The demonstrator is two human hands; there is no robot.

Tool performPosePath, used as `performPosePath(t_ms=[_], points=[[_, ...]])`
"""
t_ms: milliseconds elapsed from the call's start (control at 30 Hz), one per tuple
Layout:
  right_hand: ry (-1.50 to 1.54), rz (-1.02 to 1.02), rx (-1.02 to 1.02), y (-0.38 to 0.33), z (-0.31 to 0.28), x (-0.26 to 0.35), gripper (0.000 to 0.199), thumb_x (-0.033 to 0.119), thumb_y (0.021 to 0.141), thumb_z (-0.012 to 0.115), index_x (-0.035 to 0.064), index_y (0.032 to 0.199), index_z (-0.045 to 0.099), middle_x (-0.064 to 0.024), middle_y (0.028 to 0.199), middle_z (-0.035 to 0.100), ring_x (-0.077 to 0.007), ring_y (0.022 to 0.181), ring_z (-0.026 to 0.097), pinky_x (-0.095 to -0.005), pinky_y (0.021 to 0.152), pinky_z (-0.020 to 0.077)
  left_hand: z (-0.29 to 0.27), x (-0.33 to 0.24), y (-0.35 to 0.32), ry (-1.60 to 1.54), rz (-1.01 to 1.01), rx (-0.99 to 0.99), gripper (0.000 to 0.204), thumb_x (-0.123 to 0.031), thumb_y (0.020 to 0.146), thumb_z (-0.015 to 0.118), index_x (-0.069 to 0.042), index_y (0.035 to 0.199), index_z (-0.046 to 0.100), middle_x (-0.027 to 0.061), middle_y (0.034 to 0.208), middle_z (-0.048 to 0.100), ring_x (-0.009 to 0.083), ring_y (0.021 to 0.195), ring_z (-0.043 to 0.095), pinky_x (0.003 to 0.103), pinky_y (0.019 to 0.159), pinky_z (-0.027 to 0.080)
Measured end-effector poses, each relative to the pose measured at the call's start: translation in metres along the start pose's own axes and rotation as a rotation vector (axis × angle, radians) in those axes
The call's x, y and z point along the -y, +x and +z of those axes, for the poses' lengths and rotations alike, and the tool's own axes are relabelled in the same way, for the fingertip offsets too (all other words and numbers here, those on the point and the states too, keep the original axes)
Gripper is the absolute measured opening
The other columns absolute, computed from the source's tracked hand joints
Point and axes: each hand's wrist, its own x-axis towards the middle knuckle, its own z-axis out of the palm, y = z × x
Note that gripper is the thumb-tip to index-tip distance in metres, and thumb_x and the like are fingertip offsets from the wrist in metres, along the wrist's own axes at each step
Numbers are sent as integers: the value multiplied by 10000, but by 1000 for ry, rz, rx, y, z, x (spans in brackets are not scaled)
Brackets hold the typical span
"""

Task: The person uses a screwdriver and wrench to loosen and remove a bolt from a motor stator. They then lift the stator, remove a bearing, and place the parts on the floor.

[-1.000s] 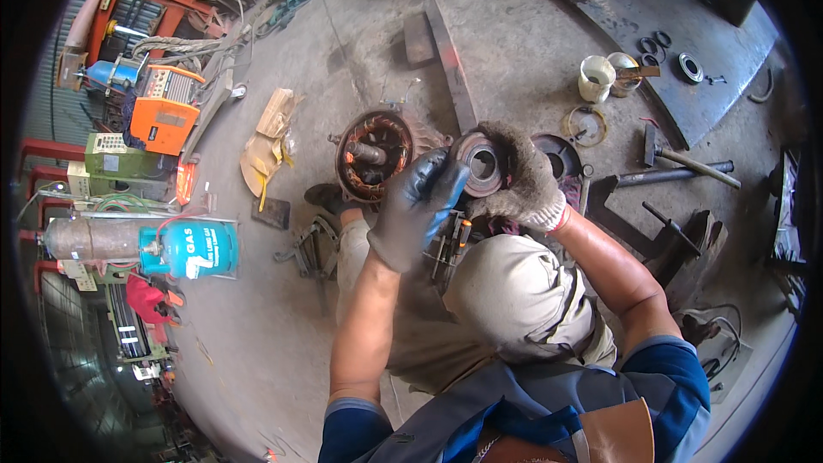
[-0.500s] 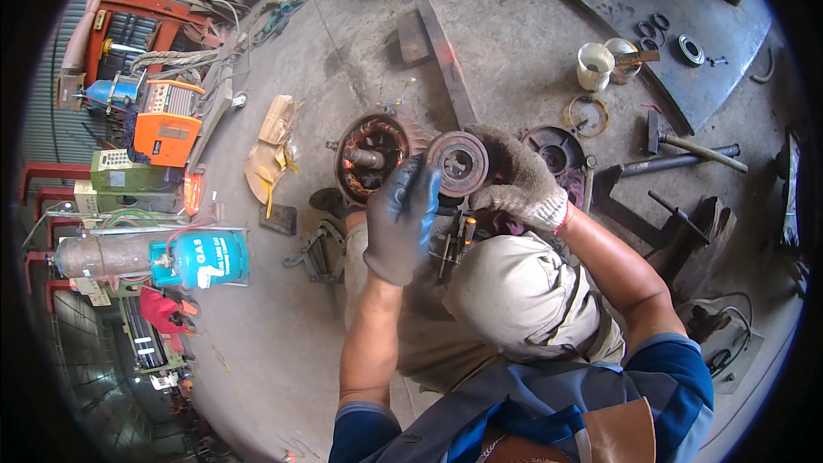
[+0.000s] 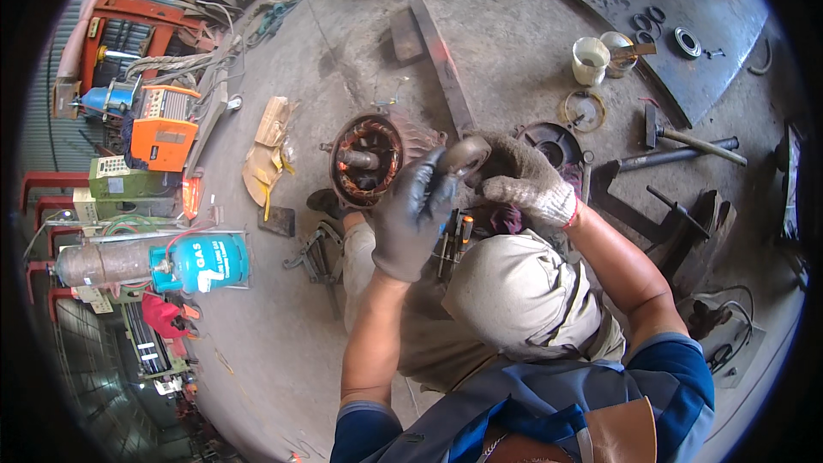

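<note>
I hold a round metal ball bearing (image 3: pixel 465 155), tilted nearly edge-on, above the floor in front of me. My left hand (image 3: pixel 411 219), in a dark coated glove, is closed on its near left side. In a grey-and-white knitted glove, my right hand (image 3: pixel 525 182) is closed round its right side; some of its fingers are hidden. Just left of the bearing, an open motor housing (image 3: pixel 337 173) shows copper windings and a central shaft (image 3: pixel 360 159). Behind my right hand lies a round dark end cover (image 3: pixel 551 144).
A steel bar (image 3: pixel 444 64) lies beyond the motor. To the right are a white cup (image 3: pixel 590 62), a hammer (image 3: pixel 696 142) and a metal plate with another bearing (image 3: pixel 687 43). A puller (image 3: pixel 317 257), torn cardboard (image 3: pixel 264 159) and a teal gas cylinder (image 3: pixel 206 261) are at left.
The bearing has turned from facing up, with its concentric rings visible, to nearly edge-on, and shifted slightly. My left hand has moved a little right with it.
</note>
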Motion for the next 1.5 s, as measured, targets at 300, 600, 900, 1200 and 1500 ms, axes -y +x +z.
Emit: performPosePath(t_ms=[300, 600, 900, 1200, 1500], points=[[-133, -118, -71, -7, -14, -5, 858, 230, 878, 789, -5, 1548, 308, -136, 1542, 437, -224, 1381, 461, -396, 1164, 361, 5, 25, 0, 262, 491, 54, 515, -132, 775, 799, -103, 1265, 643, 116, 1279, 624, 312, 1106, 654, 418, 893, 551], [-535, -123, -73, -20, -22, -3, 453, 160, 926, 706, 3, 1330, 573, -143, 1236, 676, -204, 1127, 650, -344, 985, 509, 32, 37, -5, 490, 465, 246, 513, -261, 810, 791, -105, 1264, 611, 120, 1263, 636, 338, 1067, 653, 424, 852, 539], [-1098, -117, -32, -30, -46, -40, 359, 345, 917, 660, 67, 1144, 641, -237, 985, 676, -427, 931, 650, -478, 786, 505, 74, 54, -28, -93, -377, 327, 428, -163, 853, 723, -27, 1230, 575, 202, 1055, 692, 384, 951, 687, 418, 821, 542], [-964, 0, -112, -34, -42, -44, 342, 344, 945, 622, 52, 1122, 633, -245, 981, 672, -453, 923, 635, -502, 775, 489, 83, 59, -22, 415, -201, 340, 535, -151, 814, 728, -90, 1315, 550, 224, 1131, 678, 416, 1002, 668, 498, 840, 530], [-878, 75, -144, -36, -42, -56, 404, 391, 938, 617, 34, 1125, 632, -255, 1014, 670, -445, 953, 636, -488, 806, 487, 93, 73, -22, 430, -317, 554, 473, -167, 868, 673, -40, 1303, 536, 273, 1043, 674, 453, 976, 653, 530, 815, 505]])
